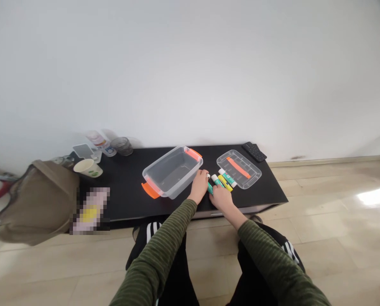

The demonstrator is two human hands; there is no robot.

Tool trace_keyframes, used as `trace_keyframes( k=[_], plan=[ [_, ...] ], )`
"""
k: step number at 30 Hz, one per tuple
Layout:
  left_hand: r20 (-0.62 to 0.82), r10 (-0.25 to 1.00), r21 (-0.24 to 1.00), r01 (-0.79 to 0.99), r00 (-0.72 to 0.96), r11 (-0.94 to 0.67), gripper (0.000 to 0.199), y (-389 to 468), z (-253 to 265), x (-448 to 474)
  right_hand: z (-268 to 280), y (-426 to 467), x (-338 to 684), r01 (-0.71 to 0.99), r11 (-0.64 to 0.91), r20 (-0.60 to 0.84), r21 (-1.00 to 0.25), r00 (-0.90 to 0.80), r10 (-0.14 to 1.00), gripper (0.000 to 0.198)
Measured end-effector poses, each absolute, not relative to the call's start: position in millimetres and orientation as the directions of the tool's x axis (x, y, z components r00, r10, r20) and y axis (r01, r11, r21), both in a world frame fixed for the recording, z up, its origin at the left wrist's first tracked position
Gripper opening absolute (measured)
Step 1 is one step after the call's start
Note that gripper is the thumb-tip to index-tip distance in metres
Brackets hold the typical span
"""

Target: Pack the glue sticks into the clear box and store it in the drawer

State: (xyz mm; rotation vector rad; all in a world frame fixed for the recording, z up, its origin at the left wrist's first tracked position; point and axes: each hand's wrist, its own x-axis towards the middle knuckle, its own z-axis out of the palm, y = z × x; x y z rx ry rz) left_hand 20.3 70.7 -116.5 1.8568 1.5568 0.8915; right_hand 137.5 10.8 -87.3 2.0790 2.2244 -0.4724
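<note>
Three glue-stick-like tubes, a yellow one (225, 182) among them, lie side by side on the black surface (122, 182), between the clear box (175, 170) and its likely lid (239, 169). Another green tube (210, 188) sits between the person's hands, just left of that row. The left hand (199, 187), by the box's near right corner, has its fingers curled at a white cap (208, 175); whether it is gripping, I can't tell. The right hand (221, 197) reaches over the near ends of the tubes, fingers bent against the green one, its grip hidden too. I'd judge the step in hand to be handling that tube. The next move would call for a light, narrow pinch, leaving the close neighbours undisturbed.
</note>
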Motion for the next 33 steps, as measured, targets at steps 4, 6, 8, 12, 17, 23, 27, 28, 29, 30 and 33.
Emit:
trace_keyframes(
  k=[4,6,8,12,17,23,27,28,29,30,33],
  plan=[
    [0.191,0.980,0.855,0.479,0.062,-0.196,0.025,63,-108,10,-84,8,149,0.984,0.021,-0.260,-0.177,-0.067,0.963,0.031],
    [0.184,0.982,0.891,0.417,0.034,-0.181,0.025,59,-107,4,-81,6,156,0.981,0.005,-0.252,-0.195,-0.055,0.966,0.031],
    [0.134,0.991,0.931,0.344,-0.012,-0.122,0.023,56,-110,0,-78,3,162,0.976,-0.013,-0.244,-0.219,-0.042,0.969,0.033],
    [-0.091,0.993,0.995,0.019,-0.070,0.093,0.017,55,-121,-3,-75,-5,167,0.965,-0.037,-0.237,-0.261,-0.027,0.971,0.036],
    [-0.230,0.972,0.909,-0.348,0.040,0.230,0.018,53,-123,-1,-73,-12,165,0.956,0.027,-0.207,-0.293,-0.091,0.974,0.035],
    [-0.236,0.965,0.858,-0.443,0.112,0.261,0.026,49,-118,-6,-66,-14,168,0.953,0.054,-0.170,-0.297,-0.109,0.979,0.037],
    [-0.207,0.972,0.866,-0.442,0.112,0.235,0.030,49,-114,-11,-65,-13,171,0.944,0.079,-0.128,-0.320,-0.126,0.984,0.037],
    [-0.202,0.973,0.867,-0.441,0.111,0.231,0.031,49,-113,-11,-66,-13,172,0.943,0.087,-0.118,-0.322,-0.131,0.984,0.037],
    [-0.201,0.973,0.869,-0.439,0.110,0.229,0.032,49,-113,-12,-67,-12,173,0.942,0.094,-0.107,-0.323,-0.136,0.985,0.037],
    [-0.201,0.974,0.871,-0.435,0.108,0.228,0.033,49,-112,-12,-68,-12,174,0.940,0.101,-0.096,-0.326,-0.140,0.986,0.037],
    [-0.203,0.973,0.886,-0.401,0.111,0.231,0.035,48,-112,-11,-71,-11,176,0.933,0.118,-0.066,-0.341,-0.149,0.987,0.038]
  ],
)
